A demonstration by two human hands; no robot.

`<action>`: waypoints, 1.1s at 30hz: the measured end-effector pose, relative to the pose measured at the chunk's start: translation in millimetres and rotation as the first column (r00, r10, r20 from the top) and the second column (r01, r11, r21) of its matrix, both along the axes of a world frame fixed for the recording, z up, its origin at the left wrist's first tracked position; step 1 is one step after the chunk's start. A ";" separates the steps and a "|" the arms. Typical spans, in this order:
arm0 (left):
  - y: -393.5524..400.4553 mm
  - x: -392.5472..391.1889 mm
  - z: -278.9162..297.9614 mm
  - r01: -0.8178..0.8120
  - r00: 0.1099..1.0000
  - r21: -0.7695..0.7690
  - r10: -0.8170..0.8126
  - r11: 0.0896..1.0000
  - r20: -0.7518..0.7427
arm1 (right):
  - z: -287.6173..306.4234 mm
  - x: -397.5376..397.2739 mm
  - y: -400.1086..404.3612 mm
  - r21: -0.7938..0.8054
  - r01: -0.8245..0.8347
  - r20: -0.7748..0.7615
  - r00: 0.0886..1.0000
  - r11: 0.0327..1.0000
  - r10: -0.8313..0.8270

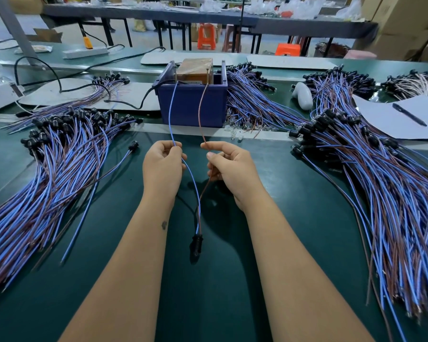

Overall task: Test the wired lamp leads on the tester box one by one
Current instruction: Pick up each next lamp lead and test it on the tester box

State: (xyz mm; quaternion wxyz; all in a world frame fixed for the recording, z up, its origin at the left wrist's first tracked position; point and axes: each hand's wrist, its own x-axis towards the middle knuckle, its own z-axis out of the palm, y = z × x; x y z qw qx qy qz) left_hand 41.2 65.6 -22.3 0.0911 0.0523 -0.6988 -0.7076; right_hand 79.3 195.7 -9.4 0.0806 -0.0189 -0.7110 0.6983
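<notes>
Left hand: the left hand (162, 164) pinches the blue wire (171, 112) between thumb and forefinger, the other fingers curled in loosely.
Right hand: the right hand (229, 166) pinches the brown wire (203, 112) at its fingertips, the remaining fingers folded toward the palm.
Lamp being tested: one lamp socket (196, 245) hangs low between the forearms, just above the green bench (294, 218), its two wires running up through the hands.
Wire tips: both wires reach on to the top of the tester box (192, 104); the blue one looks to touch the left post, the brown one the right post. Whether the lamp is lit I cannot tell, as the socket shows only dark.
Direction: the lamp's long axis runs near to far, socket end toward the person, bare ends pointing away at the box, the two wires spread apart in a narrow V.
Progress: this looks like mid-test on a single lamp, contact made or about to be.
Piles: a big left pile (47, 169) and a bigger right pile (393, 181) flank the work; which one is tested and which is waiting, the view does not say.
Remaining: judging by those heaps, plenty of lamps are left to go.
Also there: a pen (409, 114) lies on paper at far right.
</notes>
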 end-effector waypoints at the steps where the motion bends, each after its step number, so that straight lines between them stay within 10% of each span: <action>1: -0.4 0.0 -0.1 -0.002 1.000 0.005 0.002 1.000 -0.002 | 0.0 0.0 0.0 0.000 0.001 0.000 1.000 1.000 -0.001; 33: -0.8 -2.0 0.9 -0.045 0.999 0.058 0.046 0.997 -0.013 | -3.6 -2.9 -1.4 0.048 0.021 0.014 1.000 0.999 -0.022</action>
